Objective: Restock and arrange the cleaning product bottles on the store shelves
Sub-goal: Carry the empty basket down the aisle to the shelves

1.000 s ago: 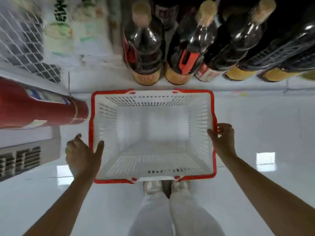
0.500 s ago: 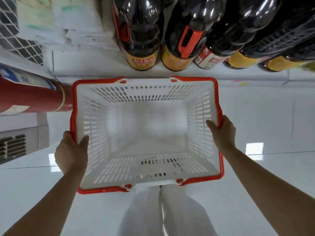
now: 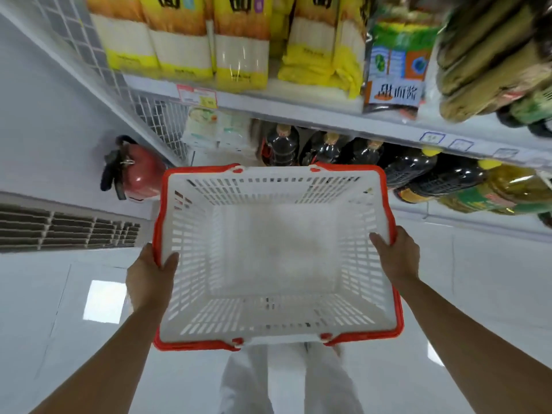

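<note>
An empty white plastic basket (image 3: 191, 222) with a red rim hangs in the air in front of me, held level above the floor. My left hand (image 3: 149, 279) grips its left rim, thumb inside the wall. My right hand (image 3: 395, 255) grips the right rim the same way. Beyond the basket, dark bottles (image 3: 282, 146) stand in a row on the bottom shelf, with more dark bottles (image 3: 442, 177) and a yellowish one (image 3: 507, 186) to the right.
The upper shelf (image 3: 298, 112) carries yellow noodle packs (image 3: 179, 34) and a sauce pouch (image 3: 394, 70). A red fire extinguisher (image 3: 140, 171) stands by the wall at left, above a floor vent (image 3: 65, 227). White glossy floor and my white trousers (image 3: 254, 380) lie below.
Both hands closed on the basket's rims and lifted it off the floor. The view rose, bringing the upper shelf with noodle packs into sight.
</note>
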The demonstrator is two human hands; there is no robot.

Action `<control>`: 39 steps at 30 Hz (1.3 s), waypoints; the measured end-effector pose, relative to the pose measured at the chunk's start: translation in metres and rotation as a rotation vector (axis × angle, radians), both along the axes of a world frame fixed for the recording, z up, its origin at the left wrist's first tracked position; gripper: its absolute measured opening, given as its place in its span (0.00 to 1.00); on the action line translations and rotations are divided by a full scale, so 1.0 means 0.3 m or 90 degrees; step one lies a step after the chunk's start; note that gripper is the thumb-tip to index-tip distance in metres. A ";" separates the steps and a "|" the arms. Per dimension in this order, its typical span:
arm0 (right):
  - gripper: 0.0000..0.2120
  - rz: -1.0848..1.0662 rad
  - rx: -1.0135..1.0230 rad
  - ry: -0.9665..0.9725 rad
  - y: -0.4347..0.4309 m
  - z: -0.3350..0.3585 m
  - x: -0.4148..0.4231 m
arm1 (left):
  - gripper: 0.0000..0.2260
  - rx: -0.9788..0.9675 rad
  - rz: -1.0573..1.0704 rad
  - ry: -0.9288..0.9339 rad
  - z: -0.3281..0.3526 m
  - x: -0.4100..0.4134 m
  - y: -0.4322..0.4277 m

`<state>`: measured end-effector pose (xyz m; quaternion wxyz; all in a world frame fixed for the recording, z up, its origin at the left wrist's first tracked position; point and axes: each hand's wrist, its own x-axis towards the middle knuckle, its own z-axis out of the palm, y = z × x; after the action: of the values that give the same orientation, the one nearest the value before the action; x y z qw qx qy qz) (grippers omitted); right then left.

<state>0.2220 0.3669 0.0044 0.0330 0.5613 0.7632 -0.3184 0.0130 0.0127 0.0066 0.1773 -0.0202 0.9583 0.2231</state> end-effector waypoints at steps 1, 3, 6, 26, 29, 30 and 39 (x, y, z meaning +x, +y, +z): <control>0.15 0.011 -0.001 0.007 -0.003 0.039 -0.003 | 0.11 0.000 0.013 0.010 0.037 0.020 -0.018; 0.15 0.037 -0.004 0.022 -0.010 0.098 -0.007 | 0.10 0.000 0.038 0.029 0.094 0.065 -0.054; 0.16 0.102 -0.003 0.046 -0.048 0.178 -0.006 | 0.10 0.007 0.112 0.055 0.178 0.172 -0.132; 0.19 0.618 -0.096 0.098 -1.223 0.733 -0.355 | 0.07 -0.004 0.626 0.079 0.744 0.853 -1.315; 0.20 0.674 -0.083 0.116 -1.445 0.815 -0.448 | 0.08 0.008 0.686 0.114 0.836 0.873 -1.493; 0.21 0.693 -0.080 0.117 -1.515 0.841 -0.485 | 0.07 0.015 0.709 0.119 0.867 0.876 -1.545; 0.17 0.816 -0.087 0.160 -2.036 1.002 -0.934 | 0.10 0.000 0.845 0.155 1.009 0.719 -1.908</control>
<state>-0.0581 -0.2438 0.3050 0.1623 -0.0489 0.9227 -0.3463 0.2286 -0.5597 0.3094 -0.1064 -0.5795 0.7559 0.2855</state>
